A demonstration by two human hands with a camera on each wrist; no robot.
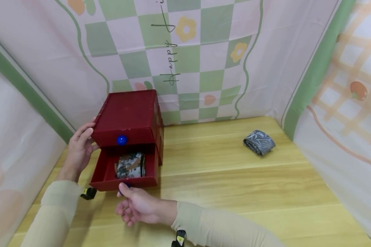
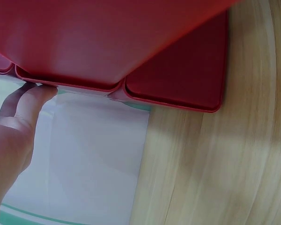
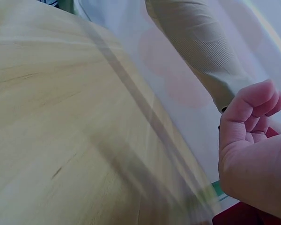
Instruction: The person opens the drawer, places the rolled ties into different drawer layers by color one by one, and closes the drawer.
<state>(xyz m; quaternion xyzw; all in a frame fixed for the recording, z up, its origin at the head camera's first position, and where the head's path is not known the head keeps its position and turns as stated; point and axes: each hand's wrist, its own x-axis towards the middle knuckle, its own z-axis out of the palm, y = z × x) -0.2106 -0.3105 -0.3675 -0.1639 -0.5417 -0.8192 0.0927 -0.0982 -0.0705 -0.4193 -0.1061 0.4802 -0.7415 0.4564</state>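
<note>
A red drawer unit (image 1: pixel 126 109) stands at the left of the table, its upper drawer with a blue knob (image 1: pixel 122 140) pushed in. Below it the lower drawer (image 1: pixel 103 186) is pulled out, and a folded camouflage-patterned cloth (image 1: pixel 131 166) lies inside. My left hand (image 1: pixel 79 147) rests against the unit's left side; in the left wrist view its extended fingers (image 2: pixel 35 96) touch the red edge. At the lower drawer's front, my right hand (image 1: pixel 143 206) pinches a blue knob (image 1: pixel 128 185), mostly hidden by the thumb. The right wrist view shows its other fingers curled.
A folded grey patterned cloth (image 1: pixel 259 143) lies on the wooden table (image 1: pixel 210 178) at the far right. Printed fabric (image 1: pixel 201 61) hangs behind the table and along both sides.
</note>
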